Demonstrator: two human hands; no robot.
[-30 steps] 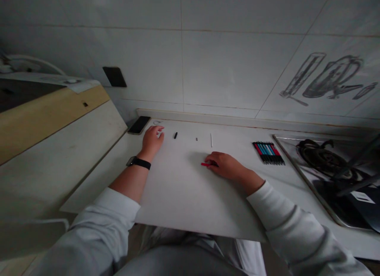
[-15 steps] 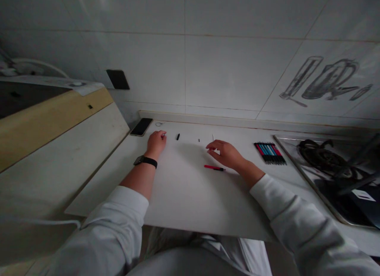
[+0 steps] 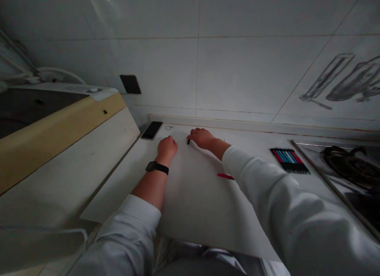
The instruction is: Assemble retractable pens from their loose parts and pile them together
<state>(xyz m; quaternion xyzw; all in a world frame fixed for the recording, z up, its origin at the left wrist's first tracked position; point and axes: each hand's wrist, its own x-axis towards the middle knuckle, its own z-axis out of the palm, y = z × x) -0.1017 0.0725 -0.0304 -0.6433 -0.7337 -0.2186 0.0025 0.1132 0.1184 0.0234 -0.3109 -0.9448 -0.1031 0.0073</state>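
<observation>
My left hand (image 3: 167, 148), with a black watch (image 3: 156, 167) on its wrist, is closed low over the white table (image 3: 196, 204). Whatever its fingers hold is hidden. To its right, the fingertips of my right hand (image 3: 203, 138) are on a small black cylinder (image 3: 188, 141), which looks like a pen part; they cover its upper end. A red pen barrel (image 3: 225, 176) lies beside my right forearm, its right end hidden by the sleeve. The tip of a thin white piece (image 3: 225, 140) shows just behind my right wrist.
A phone (image 3: 151, 130) and a thin ring-shaped item (image 3: 169, 128) lie near the wall at the back left. A row of several pens (image 3: 289, 160) in red, blue and black lies on the right, before a gas stove (image 3: 350, 165). A white appliance panel (image 3: 89, 157) borders the left.
My right hand has moved left, from near the red pen barrel to the small black cylinder. My left hand stays closed at about the same place. The view has turned somewhat left.
</observation>
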